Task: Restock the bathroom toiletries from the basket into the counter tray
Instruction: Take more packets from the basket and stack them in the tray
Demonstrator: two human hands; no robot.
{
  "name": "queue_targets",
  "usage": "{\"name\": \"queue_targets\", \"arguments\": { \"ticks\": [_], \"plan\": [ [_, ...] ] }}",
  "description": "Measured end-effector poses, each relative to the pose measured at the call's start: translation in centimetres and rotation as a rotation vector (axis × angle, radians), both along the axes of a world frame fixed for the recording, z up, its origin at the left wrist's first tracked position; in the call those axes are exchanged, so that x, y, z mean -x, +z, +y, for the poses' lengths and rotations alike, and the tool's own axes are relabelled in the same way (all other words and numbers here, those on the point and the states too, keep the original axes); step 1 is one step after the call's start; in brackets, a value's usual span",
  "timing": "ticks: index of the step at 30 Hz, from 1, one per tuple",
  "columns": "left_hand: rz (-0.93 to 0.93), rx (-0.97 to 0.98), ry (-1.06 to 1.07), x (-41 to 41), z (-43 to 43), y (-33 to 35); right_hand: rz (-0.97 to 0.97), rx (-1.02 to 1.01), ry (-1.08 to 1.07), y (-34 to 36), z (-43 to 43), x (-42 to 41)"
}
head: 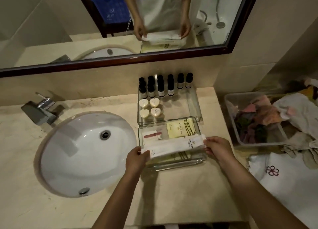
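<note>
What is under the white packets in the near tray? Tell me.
A yellow striped packet peeks out beneath the white packets, inside the glass tray. Most of it is covered; anything else there is hidden.

The tray point(195, 99) was clear, glossy glass, the sink point(72, 156) to its left smooth, shiny white ceramic with a polished metal faucet point(43, 110), the counter point(185, 194) pale veined stone, and the long packets point(175, 147) matt white paper.
</note>
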State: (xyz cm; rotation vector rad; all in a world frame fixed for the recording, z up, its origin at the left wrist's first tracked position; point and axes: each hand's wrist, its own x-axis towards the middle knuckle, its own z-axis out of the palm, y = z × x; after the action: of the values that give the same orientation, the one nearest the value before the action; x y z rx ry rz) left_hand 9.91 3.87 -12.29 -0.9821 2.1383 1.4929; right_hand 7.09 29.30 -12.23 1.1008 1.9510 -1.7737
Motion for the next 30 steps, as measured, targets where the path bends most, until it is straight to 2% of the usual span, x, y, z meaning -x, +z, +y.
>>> {"name": "queue_targets", "arguments": {
  "ticks": [8,13,16,18,21,23,25,28,30],
  "plan": [
    [0.003,0.3,-0.137,2.8,1.8,-1.7,-0.046,-0.091,0.147,-2.7,0.1,2.4],
    [0.055,0.368,-0.25,2.3,3.0,-1.9,-0.028,-0.163,0.164,-3.1,0.0,2.8],
    [0.057,0.475,-0.418,1.9,2.8,-1.8,-0.014,-0.202,0.158,-3.3,-0.2,2.8],
    [0.001,0.613,-0.57,1.9,2.2,-1.7,-0.01,-0.218,0.135,-3.5,-0.5,2.7],
    [0.045,0.831,-0.763,2.4,1.3,-1.6,0.019,-0.236,0.096,-3.5,-1.2,2.2],
    [0.142,0.913,-0.891,3.1,0.7,-1.9,0.079,-0.358,0.184,-3.4,-1.9,1.6],
    [0.232,0.912,-1.026,4.0,0.4,-2.3,0.186,-0.615,0.424,-3.0,-2.4,0.7],
    [0.239,0.871,-1.186,5.2,0.7,-2.5,0.325,-1.034,0.862,-3.0,-2.7,0.1],
    [0.213,0.852,-1.231,5.8,0.8,-2.5,0.316,-1.188,0.965,-3.8,-2.5,0.4]
  ]
}}
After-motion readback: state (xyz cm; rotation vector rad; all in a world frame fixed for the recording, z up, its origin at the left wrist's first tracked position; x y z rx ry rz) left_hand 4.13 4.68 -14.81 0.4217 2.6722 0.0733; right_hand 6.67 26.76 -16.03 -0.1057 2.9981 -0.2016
